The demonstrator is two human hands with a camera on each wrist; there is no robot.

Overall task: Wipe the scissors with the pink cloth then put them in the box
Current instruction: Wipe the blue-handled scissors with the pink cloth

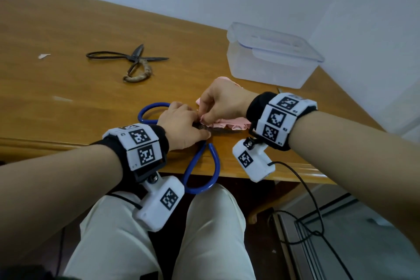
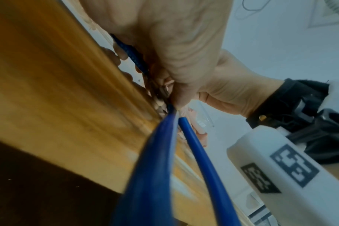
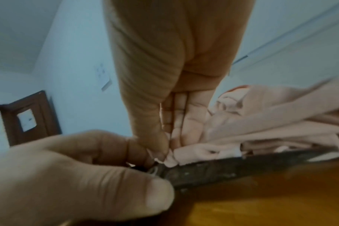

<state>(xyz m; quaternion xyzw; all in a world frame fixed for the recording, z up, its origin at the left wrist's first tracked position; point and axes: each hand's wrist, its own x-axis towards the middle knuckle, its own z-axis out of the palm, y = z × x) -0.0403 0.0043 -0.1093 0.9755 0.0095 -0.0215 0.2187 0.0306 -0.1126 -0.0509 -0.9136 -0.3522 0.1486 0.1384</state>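
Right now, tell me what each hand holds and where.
Left hand grips the blue-handled scissors near the pivot; right hand pinches the pink cloth at its edge.

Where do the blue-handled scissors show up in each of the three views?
Head: the blue-handled scissors lie at the table's near edge, bottom centre, under the left hand.
Left wrist: their blue handle loops run from the centre to the bottom edge.
Right wrist: only the dark blade shows, centre right, under the pink cloth.
Shared landmark: the pink cloth, pinched by the right hand.
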